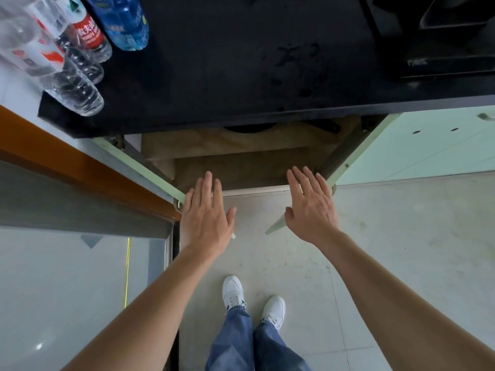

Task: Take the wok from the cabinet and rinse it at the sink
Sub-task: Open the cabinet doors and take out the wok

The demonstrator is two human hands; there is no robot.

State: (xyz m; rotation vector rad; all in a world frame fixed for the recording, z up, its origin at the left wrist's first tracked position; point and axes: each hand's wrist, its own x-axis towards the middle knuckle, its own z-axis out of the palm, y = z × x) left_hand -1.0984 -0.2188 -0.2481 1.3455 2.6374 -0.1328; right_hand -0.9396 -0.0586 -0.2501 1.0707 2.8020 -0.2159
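Head view: left grip [206, 212] and right grip [312, 207] hover side by side at the open cabinet [241, 170], fingers straight, palms down, holding nothing. A dark rounded shape, probably the wok [247, 128], lies ahead and deeper, under the black table [214, 76]. Its apparent handle points right, nearer the right grip.

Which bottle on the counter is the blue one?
The blue bottle at the right end of the row; the others are clear, one with a red label.
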